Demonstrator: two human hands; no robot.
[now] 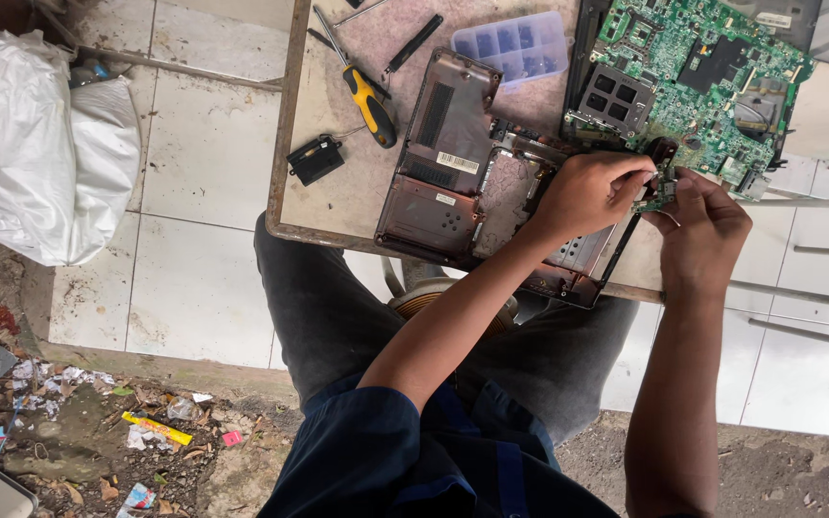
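The counter (338, 206) carries everything here, a worn tabletop whose near edge sits just above the person's knees. On it lies the brown laptop base shell (438, 158), turned underside up, its right part hidden under the forearms. Beyond that, at the far right corner, rests the large green motherboard (712, 67), face up with its sockets and chips exposed. A clear compartment box (515, 46) for screws stands at the far edge, and a yellow-handled screwdriver (368, 101) lies left of the shell, with a small black part (316, 158) nearer the counter's left side.

The smallest piece is the one in work: a small green circuit board (661, 192), held in the air just above the shell's right end and close under the motherboard's near edge. The left hand (592, 192) is closed on it from the left, thumb and fingers pinching. The right hand (707, 221) is closed on it from the right, fingertips meeting the same piece. It is too small to tell whether a cable hangs from it.

To handle it well, I judge the grip should stay on the board's edges, off the components, and any pull should be straight and gentle, kept low over the shell so a slip costs little.
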